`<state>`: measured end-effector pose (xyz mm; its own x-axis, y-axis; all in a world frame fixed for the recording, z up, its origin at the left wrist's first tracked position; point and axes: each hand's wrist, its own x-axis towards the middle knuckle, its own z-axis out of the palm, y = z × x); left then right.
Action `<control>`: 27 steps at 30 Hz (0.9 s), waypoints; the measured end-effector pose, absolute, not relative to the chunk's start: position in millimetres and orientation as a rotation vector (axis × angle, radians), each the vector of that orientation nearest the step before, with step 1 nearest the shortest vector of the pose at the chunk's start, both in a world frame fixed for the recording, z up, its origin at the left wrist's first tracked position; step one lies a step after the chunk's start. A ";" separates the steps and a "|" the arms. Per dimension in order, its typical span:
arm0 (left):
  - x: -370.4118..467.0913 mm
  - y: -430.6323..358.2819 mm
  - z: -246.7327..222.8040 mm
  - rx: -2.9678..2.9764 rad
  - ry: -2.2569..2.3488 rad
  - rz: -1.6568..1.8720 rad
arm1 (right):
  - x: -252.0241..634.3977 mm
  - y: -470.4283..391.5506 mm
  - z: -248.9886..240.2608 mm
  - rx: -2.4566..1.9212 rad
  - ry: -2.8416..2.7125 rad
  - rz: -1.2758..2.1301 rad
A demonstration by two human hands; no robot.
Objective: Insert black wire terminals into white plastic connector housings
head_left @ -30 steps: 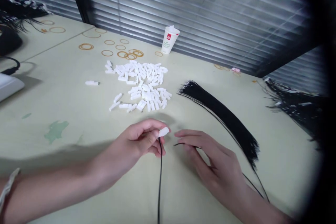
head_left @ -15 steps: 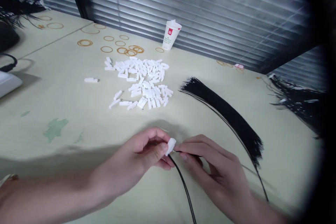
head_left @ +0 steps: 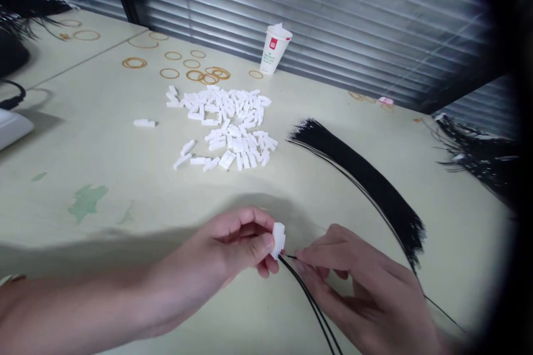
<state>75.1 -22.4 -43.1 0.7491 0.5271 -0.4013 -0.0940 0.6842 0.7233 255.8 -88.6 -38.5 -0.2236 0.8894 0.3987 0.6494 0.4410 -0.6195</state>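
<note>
Between the thumb and fingers of my left hand [head_left: 245,241] is a small white connector [head_left: 278,239]. Black wires [head_left: 310,299] run from its lower end down toward the bottom edge. My right hand [head_left: 358,283] pinches a thin black wire [head_left: 291,257], whose tip is close to the connector's lower right side; whether it touches is too small to tell. Beyond my hands lies a pile of white connectors [head_left: 237,141]. A thick bundle of black wires [head_left: 362,172] lies to the right of the pile.
A paper cup [head_left: 275,50] stands near the blinds [head_left: 312,5]. Orange rubber bands [head_left: 208,75] lie behind the pile. More black wires [head_left: 478,155] are at the far right, others [head_left: 25,5] at the far left. A white object [head_left: 14,127] sits at the left edge.
The connector in my left hand has turned more upright and shifted slightly right and down. My right hand has moved right and down with its wire, and the wires below the connector have swung right.
</note>
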 end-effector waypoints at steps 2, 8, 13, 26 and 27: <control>74.6 -22.2 -43.2 0.748 0.656 0.361 | 255.0 -88.2 -37.5 -1.293 -1.983 0.401; 74.7 -21.7 -39.5 0.752 0.673 0.341 | 256.0 -87.5 -34.1 -1.261 -2.052 0.339; 74.4 -21.8 -37.8 0.754 0.685 0.340 | 258.0 -89.2 -34.1 -1.249 -2.095 0.320; 76.1 -20.7 -39.4 0.750 0.688 0.340 | 266.8 -97.5 -42.6 -1.269 -2.218 0.281; 76.2 -20.6 -39.6 0.756 0.690 0.340 | 268.7 -99.0 -43.8 -1.276 -2.224 0.270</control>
